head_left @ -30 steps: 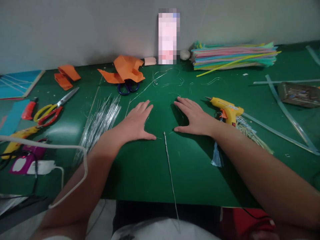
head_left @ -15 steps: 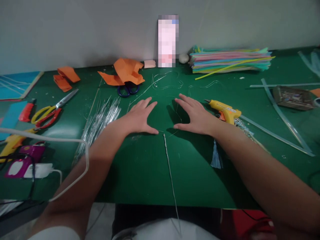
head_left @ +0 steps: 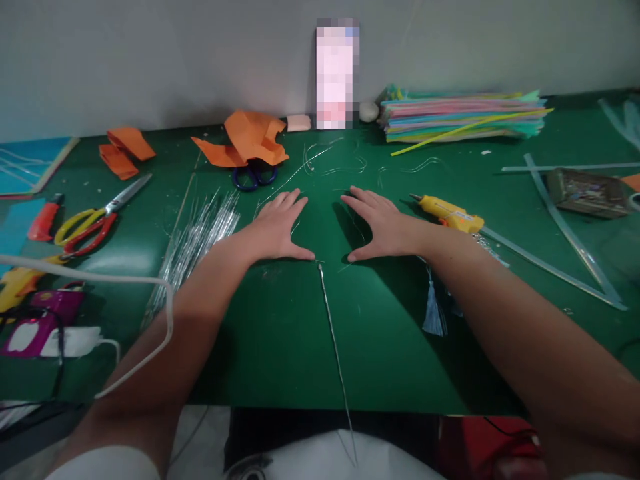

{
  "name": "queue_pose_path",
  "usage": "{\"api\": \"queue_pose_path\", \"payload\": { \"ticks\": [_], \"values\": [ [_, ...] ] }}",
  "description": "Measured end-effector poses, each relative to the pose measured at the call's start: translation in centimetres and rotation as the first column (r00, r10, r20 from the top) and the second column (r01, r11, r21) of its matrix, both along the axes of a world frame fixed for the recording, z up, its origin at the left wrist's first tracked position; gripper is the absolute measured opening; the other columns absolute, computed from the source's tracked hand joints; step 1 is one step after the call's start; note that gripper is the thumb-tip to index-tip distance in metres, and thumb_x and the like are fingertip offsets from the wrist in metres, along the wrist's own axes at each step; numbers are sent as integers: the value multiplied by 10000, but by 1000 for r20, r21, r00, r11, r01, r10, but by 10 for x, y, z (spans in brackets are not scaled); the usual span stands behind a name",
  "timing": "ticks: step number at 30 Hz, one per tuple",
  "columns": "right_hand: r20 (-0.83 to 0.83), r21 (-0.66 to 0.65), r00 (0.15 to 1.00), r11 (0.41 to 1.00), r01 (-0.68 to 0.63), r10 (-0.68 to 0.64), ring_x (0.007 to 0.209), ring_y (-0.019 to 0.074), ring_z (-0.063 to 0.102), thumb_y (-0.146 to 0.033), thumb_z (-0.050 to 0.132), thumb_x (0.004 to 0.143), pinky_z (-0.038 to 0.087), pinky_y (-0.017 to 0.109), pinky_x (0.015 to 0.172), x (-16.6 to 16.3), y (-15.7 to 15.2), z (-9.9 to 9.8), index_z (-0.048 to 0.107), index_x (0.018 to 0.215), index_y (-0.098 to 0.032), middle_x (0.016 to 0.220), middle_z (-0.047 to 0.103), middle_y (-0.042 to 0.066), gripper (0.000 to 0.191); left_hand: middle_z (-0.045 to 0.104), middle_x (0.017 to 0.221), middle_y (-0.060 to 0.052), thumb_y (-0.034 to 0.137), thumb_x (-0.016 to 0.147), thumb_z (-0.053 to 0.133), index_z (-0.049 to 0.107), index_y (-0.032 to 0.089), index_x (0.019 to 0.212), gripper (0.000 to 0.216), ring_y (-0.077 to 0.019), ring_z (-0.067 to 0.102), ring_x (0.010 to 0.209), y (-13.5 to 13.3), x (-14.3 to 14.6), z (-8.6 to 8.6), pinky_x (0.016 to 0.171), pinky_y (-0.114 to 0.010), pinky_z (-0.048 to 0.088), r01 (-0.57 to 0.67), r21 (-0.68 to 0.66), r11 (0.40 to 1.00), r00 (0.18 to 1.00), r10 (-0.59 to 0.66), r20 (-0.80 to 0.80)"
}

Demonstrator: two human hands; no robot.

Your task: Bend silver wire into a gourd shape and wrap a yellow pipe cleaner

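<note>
My left hand (head_left: 281,229) and my right hand (head_left: 379,224) rest over the green table with fingers spread and thumbs pointing toward each other. Short stretches of thin wire (head_left: 361,230) show at the inner edges of both hands; they look like parts of one loop, though the fingers hide much of it. Close to my left thumb lies the top end of a twisted silvery wire (head_left: 333,333), which runs down toward my lap. Beside my left forearm is a bundle of silver wires (head_left: 197,233). A yellow glue gun (head_left: 453,213) lies right of my right hand.
At the back are orange paper (head_left: 255,137) over blue-handled scissors (head_left: 255,176), a phone (head_left: 334,77) and a stack of colourful pipe cleaners (head_left: 465,119). Left are red-and-yellow scissors (head_left: 100,217) and a white cable (head_left: 125,279). A blue tassel (head_left: 434,310) and glue sticks (head_left: 570,230) lie right.
Both hands keep their spread pose and have shifted only slightly. The twisted wire's top end sits a little further left. The whole view has moved a bit.
</note>
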State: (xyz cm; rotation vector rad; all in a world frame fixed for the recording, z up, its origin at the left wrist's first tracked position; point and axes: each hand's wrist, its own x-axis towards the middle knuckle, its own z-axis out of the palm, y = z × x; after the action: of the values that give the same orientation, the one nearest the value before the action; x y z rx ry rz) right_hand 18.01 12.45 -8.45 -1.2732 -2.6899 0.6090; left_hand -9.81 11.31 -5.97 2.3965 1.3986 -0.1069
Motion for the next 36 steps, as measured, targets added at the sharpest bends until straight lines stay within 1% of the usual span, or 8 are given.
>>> {"api": "queue_pose_path", "payload": {
  "ticks": [3,6,9,11,14,26,33,36],
  "values": [
    [-40,48,999,998,34,-32,1485,439,117,-755,678,650,180,624,1172,-1,-6,5,234,1550,-162,1630,128,194,1166,-4,1655,-151,813,578,675,104,216,1572,1292,-408,13,1508,0,-1,0,1196,-579,139,-4,-1,1000,1000,4,4],
    [-192,220,980,976,-3,46,1380,377,384,-620,614,810,323,574,1117,-7,-21,25,480,1409,-198,1478,444,165,745,17,1652,-161,805,588,676,119,212,1570,1275,-413,27,1505,1,-2,-3,1192,-579,141,13,20,1000,1000,-13,21],
    [-201,325,923,911,-254,329,1154,284,581,-382,578,890,470,476,980,-19,-48,42,651,1166,-203,1225,637,122,337,49,1644,-190,807,579,681,150,190,1564,1278,-412,49,1503,2,-3,-5,1194,-568,138,28,41,999,999,-29,24],
    [-140,348,866,843,-410,479,1149,275,583,-301,583,888,471,475,983,-28,-68,43,656,1150,-175,1209,653,129,300,50,1646,-181,808,575,682,155,206,1563,1271,-404,48,1506,1,-3,-4,1195,-567,146,20,38,999,1000,-21,16],
    [-105,345,829,802,-488,550,1082,274,611,-262,568,900,504,470,932,-35,-87,35,674,1086,-116,1150,673,162,259,18,1653,-156,819,583,663,129,226,1568,1268,-391,18,1511,0,-2,-1,1192,-575,160,8,7,1000,1000,-8,-4],
    [-208,378,855,845,-378,475,1058,264,633,-261,540,910,527,471,899,-32,-89,16,661,1131,-148,1130,689,149,276,-56,1653,-151,809,540,691,98,256,1571,1312,-418,-51,1505,-2,3,-1,1188,-612,107,-24,-40,999,1000,24,-13],
    [-206,395,950,908,-140,236,1005,258,641,-262,541,919,517,444,861,-23,-74,10,682,1040,-169,1089,695,114,207,-103,1650,-140,781,542,708,70,266,1573,1318,-411,-92,1504,-4,5,9,1187,-620,101,-53,-111,992,998,48,-47],
    [-209,371,952,919,-136,225,1044,260,636,-272,542,919,510,453,896,-20,-70,10,686,1031,-184,1119,691,113,202,-129,1646,-139,789,544,701,56,265,1575,1324,-411,-108,1502,-3,3,9,1182,-629,103,-55,-128,990,997,48,-59]
  ]
}}
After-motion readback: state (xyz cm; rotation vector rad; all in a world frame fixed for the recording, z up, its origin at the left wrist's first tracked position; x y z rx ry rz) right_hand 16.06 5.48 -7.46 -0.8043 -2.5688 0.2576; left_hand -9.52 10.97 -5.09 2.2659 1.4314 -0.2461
